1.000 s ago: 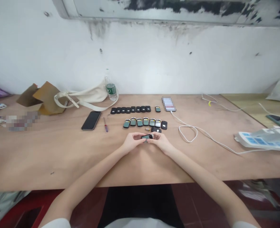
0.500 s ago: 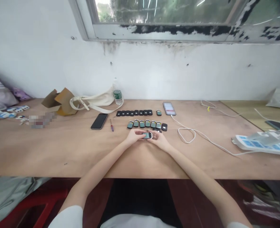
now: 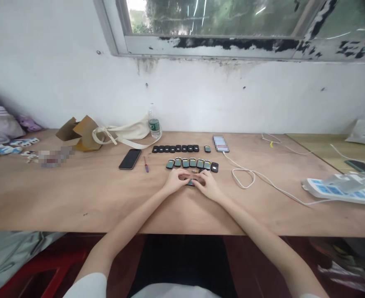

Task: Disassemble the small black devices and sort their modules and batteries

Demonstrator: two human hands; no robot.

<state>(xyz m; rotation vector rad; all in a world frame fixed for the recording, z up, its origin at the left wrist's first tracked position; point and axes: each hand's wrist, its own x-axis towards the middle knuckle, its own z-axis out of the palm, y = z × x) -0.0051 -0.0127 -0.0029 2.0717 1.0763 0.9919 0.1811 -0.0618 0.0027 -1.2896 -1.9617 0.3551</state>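
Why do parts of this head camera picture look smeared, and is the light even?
Head view: soft, even daylight from the window, no hard shadows; the table edge bows from wide-angle distortion; corners blur; two patches are pixelated; the small part between both hands is too tiny for detail.

Plywood table (image 3: 77,198) with phone (image 3: 130,159), cable (image 3: 256,178)

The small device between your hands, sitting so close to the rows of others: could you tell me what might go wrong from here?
1. The small device is pinched between left hand and right hand just in front of the near row of devices; a slip could scatter that row.
2. A tiny loose part lies by the fingers and might be swept away.
3. The white cable loops near the right hand and could snag.
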